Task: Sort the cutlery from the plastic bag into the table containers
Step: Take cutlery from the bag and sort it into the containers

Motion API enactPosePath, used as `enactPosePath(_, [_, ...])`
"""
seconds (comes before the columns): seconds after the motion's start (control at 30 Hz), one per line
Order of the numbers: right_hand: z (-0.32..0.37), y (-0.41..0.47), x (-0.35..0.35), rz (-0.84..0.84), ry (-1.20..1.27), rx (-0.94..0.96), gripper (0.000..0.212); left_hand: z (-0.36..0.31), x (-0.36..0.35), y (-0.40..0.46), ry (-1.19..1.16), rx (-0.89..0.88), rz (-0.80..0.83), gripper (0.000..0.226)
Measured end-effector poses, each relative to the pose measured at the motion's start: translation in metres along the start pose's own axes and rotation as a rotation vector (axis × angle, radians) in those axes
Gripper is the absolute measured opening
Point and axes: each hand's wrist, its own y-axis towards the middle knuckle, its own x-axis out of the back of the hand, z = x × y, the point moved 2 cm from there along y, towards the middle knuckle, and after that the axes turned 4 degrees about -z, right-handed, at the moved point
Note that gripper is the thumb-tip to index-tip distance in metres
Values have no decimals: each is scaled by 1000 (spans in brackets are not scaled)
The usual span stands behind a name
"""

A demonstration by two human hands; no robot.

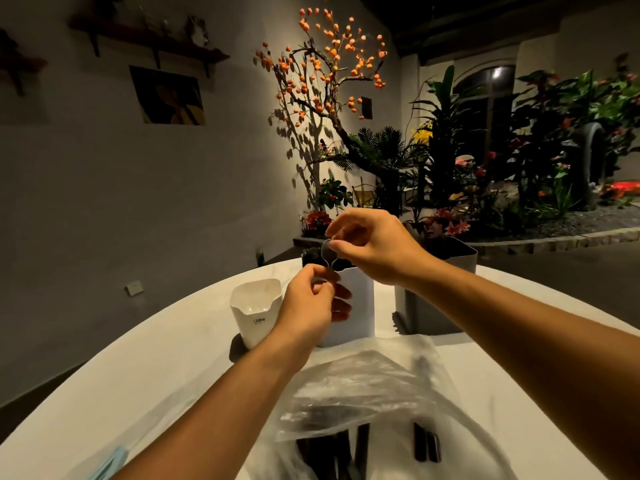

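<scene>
Smooth white round worktop (pixel 145 368) bearing 3 containers: glossy white cup (pixel 254 311), matte white box (pixel 356 303), grey box (pixel 433 299). Clear, thin plastic spoon (pixel 328 255) above the white box, pinched by left hand (pixel 308 303) and right hand (pixel 374 247), fingers curled. Crinkled translucent plastic bag (pixel 363 386) nearest, with dark cutlery (pixel 426 441) inside.

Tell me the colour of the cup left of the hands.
White, with small dark lettering; the cup shows in the head view.

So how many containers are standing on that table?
3. A small white plastic cup at the left, a tall white square container in the middle behind the left hand, and a grey square container at the right. Others may be hidden behind the hands.
</scene>
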Motion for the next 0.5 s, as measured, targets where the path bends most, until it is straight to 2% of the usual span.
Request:
enactPosePath(0.23, [18, 8, -40, -36, -29, 41, 15, 6, 45, -6, 42, -8, -11, 15])
enactPosePath(0.3, [22, 12, -55, -63, -16, 52, 16, 12, 61, -4, 108, -24, -78, 16])
enactPosePath(0.4, [29, 19, -76, -151, -95, 109, 18, 26, 86, 3, 268, 18, -172, 33])
enactPosePath(0.5, [31, 27, -97, -224, -244, 202, 11, 41, 104, 10, 406, 34, -176, 53])
